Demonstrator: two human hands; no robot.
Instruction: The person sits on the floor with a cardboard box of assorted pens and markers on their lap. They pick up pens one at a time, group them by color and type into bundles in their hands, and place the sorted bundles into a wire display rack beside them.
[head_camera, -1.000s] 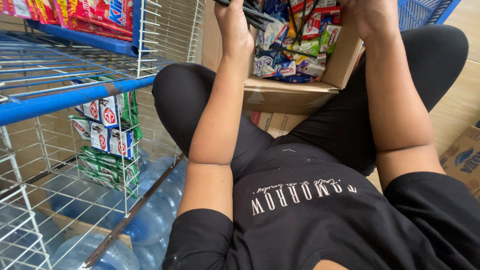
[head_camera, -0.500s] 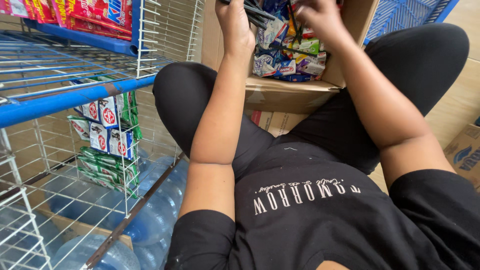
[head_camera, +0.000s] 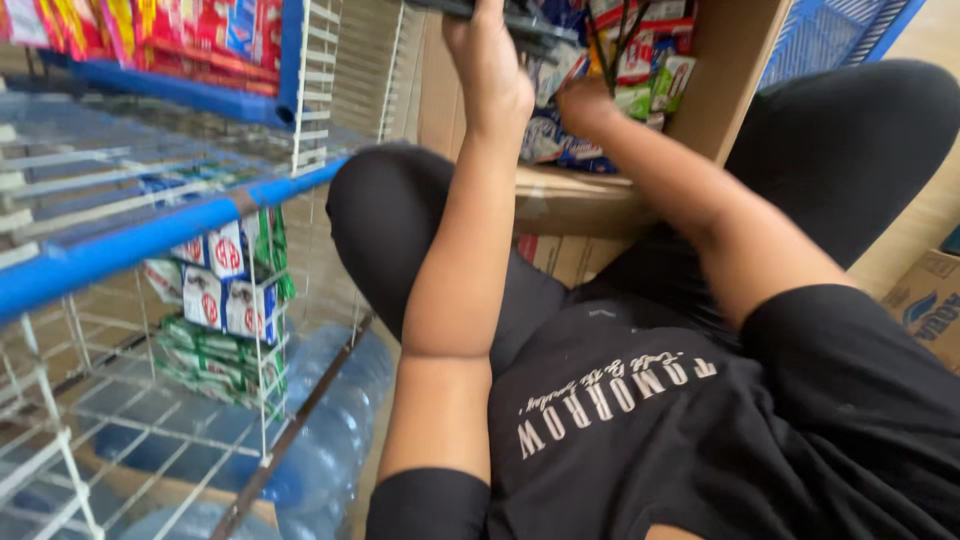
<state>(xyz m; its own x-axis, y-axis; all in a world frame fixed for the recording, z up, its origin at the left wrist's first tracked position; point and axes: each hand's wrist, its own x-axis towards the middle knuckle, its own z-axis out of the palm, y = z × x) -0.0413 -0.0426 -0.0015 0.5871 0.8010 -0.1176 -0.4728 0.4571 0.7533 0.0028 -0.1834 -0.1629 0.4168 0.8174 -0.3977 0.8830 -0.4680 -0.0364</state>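
We wear a black short-sleeved T-shirt (head_camera: 700, 440) with white lettering across the chest, black trousers (head_camera: 850, 150); forearms bare, no watch or rings seen.

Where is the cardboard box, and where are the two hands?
cardboard box (head_camera: 735, 75): head view, on its bare inner side wall.
left hand (head_camera: 490, 65): head view, on the back of the hand.
right hand (head_camera: 585, 105): head view, on the knuckles.

Soft, even daylight fills my view, without hard shadows.
Motion blur smears the right hand (head_camera: 585, 103) and wire shelf (head_camera: 150, 230).
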